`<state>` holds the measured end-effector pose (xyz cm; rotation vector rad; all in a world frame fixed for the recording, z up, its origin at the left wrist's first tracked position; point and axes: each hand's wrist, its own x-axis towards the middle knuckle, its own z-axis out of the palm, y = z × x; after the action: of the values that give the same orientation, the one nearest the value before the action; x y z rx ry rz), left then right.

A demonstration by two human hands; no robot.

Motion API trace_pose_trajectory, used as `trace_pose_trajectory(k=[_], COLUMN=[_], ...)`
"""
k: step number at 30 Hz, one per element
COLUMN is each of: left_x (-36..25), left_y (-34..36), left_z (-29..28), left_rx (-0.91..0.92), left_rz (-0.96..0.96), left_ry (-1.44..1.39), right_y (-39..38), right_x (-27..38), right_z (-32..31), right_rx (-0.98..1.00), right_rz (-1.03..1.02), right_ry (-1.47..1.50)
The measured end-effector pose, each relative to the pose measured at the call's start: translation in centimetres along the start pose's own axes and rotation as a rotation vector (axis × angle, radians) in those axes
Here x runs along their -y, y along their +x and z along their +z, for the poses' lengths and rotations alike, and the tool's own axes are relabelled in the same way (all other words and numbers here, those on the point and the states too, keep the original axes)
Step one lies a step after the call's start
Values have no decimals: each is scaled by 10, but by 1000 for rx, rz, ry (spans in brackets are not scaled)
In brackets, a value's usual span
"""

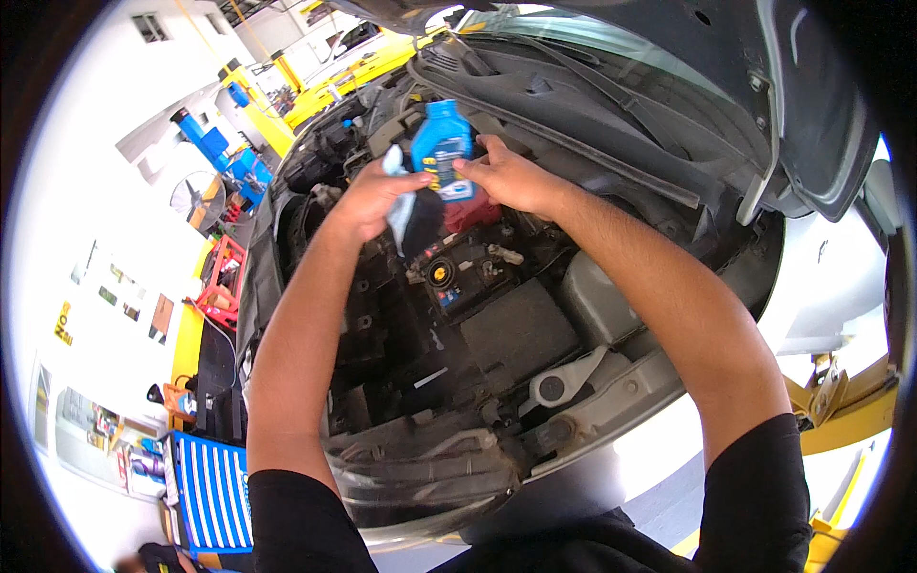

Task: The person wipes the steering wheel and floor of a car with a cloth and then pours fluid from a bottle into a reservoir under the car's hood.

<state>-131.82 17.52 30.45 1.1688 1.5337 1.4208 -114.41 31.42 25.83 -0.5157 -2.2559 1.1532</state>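
Note:
Over the open engine bay (516,334) I hold up a blue plastic bottle (441,138), its neck pointing away from me. My left hand (373,199) grips its left side, thumb on the label. Also at this hand hangs a pale blue cloth (396,229). From the right, my right hand (511,177) closes on the bottle, with its thumb on the front. A red cloth (471,214) shows just below the bottle; whether a hand holds it I cannot tell. Nearer me, a round black cap (440,273) with a yellow centre sits among the engine parts.
The raised hood (821,105) and its hinge arm (764,181) stand at the upper right. A grey reservoir with a black cap (551,389) is near the front. To the left are a blue tool cabinet (212,492), a red rack (223,282), a fan (198,201) and yellow lift posts (258,115).

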Motion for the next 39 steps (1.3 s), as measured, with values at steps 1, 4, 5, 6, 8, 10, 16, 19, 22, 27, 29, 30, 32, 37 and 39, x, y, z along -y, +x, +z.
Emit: trace_pose_trajectory(k=[1, 4, 5, 6, 8, 10, 16, 19, 22, 27, 29, 30, 32, 37, 39], left_x=[-1, 2, 2, 2, 2, -6, -28, -48, -55, -70, -81, -81, -82, -122, -133], left_y=[-10, -37, -45, -52, -67, -86, -114, -128, -136, -154, -167, -175, -193, -263, -301], left_z=[6, 17, 17, 20, 27, 34, 32, 38, 48, 56, 66, 64, 55, 62, 62], left_rx=[16, 45, 11, -19, -4, -32, -146, -163, -205, -321, -430, -442, -232, -224, -332], left_rz=[-2, 55, 51, 48, 43, 108, 130, 138, 203, 124, 33, 24, 233, 629, 592], left_ry=[31, -16, 10, 31, 5, -6, -188, -163, 56, 329, 401, 400, 383, 504, 592], right_y=[-3, -13, -16, -21, -32, -42, -71, -97, -113, -133, -136, -136, -131, -133, -153], right_x=[7, 26, 31, 37, 47, 60, 58, 81, 93, 118, 122, 126, 137, 179, 196], right_z=[10, 17, 13, 8, 0, -10, -33, -40, -31, -33, -35, -35, -38, -45, -22], right_rx=[2, 6, 62, 116, 124, 195, 116, 189, 6, -246, -235, -229, 25, 741, 675], right_rz=[22, 41, 66, 97, 136, 122, -113, -275, -526, -739, -787, -833, -741, -166, -317], right_ry=[224, 478, 566, 648, 662, 539, 50, -191, -459, -1003, -981, -959, -649, 467, 428])
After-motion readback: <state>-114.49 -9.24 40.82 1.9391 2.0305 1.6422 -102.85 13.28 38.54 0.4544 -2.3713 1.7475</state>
